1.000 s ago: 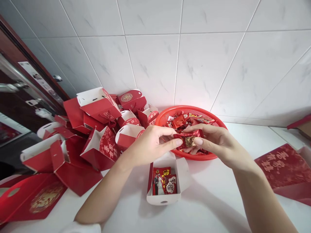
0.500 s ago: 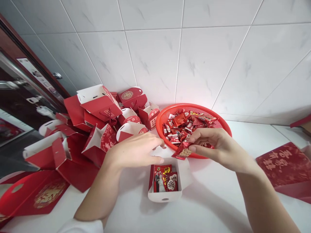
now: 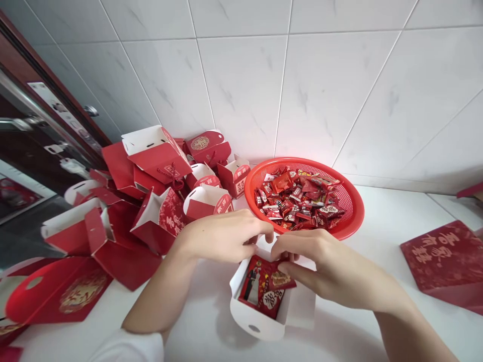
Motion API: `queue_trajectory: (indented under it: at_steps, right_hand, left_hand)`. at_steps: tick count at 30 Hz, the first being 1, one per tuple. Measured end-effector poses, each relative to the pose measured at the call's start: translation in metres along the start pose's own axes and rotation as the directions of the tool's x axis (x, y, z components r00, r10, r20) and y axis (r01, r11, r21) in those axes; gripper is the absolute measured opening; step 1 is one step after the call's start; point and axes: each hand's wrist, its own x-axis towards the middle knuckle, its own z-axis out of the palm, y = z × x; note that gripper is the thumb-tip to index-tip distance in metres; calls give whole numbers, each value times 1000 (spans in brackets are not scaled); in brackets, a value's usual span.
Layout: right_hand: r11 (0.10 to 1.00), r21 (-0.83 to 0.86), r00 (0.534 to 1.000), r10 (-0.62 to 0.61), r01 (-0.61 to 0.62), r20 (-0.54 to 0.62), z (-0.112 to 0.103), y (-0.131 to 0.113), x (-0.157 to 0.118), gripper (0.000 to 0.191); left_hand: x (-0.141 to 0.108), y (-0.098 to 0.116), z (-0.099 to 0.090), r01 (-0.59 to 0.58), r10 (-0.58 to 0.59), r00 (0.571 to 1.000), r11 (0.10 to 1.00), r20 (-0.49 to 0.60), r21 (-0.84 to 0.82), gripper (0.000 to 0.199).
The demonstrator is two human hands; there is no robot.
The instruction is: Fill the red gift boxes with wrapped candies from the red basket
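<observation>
A small open candy box (image 3: 252,324), white inside, stands on the white table in front of me. It holds red wrapped sweets, one printed with a couple in wedding dress. At its far left edge, my left hand (image 3: 226,236) has its fingers curled around the box wall; the fingertips are partly hidden. My right hand (image 3: 324,264) reaches over the right side and pinches a red-wrapped candy (image 3: 283,278) just above the other sweets. Right behind both hands sits a red plastic basket (image 3: 352,201) with many wrapped sweets (image 3: 302,193).
Several red gift boxes (image 3: 151,166) lie piled at the left, some open. A larger red box (image 3: 441,261) with gold lettering rests at the right. Behind the table rises a tiled wall (image 3: 241,85), and a door with keys (image 3: 71,166) stands far left.
My right hand has brought the candy from the basket's front rim down into the box. The left hand has closed on the box edge, and the box has turned and tilted slightly.
</observation>
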Motion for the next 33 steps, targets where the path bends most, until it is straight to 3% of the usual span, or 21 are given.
queue_trajectory:
  at_steps: [3,6,9,13,18,23,25,30,33]
  right_hand:
    - [999,-16,1000,30,-30,-10,14,-4,3,24]
    - [985,-139,995,102,-100,1,33,-6,9,22]
    - [948,-260,976,207,-182,71,49,-6,14,20]
    - [935,-265,930,296,-236,217,57,-7,20,21]
    - [927,-331,874,303,-177,380,59,0,20,18]
    - [917,-373,921,259,-140,291,48,2,16,26]
    - [921,-366,918,256,-136,302,41,-1,14,27]
    - [915,-404,843,222,-6,491,43,-2,14,20]
    - [907,-422,824,241,-2,513,46,0,13,18]
  left_hand:
    - [2,1,0,-36,36,999,999,-7,-23,21]
    - [3,-1,0,-15,15,1000,1000,-3,-11,25]
    - [5,-4,0,27,-27,999,999,17,18,30]
    - [6,-7,0,28,-29,999,999,27,35,29]
    - [6,-8,0,28,-29,999,999,45,16,31]
    - [4,-9,0,54,-54,998,999,31,-6,31]
    - [4,-9,0,60,-60,997,998,38,3,31]
    - [4,-8,0,24,-26,999,999,47,28,31]
    - [4,-7,1,25,-27,998,999,54,27,30]
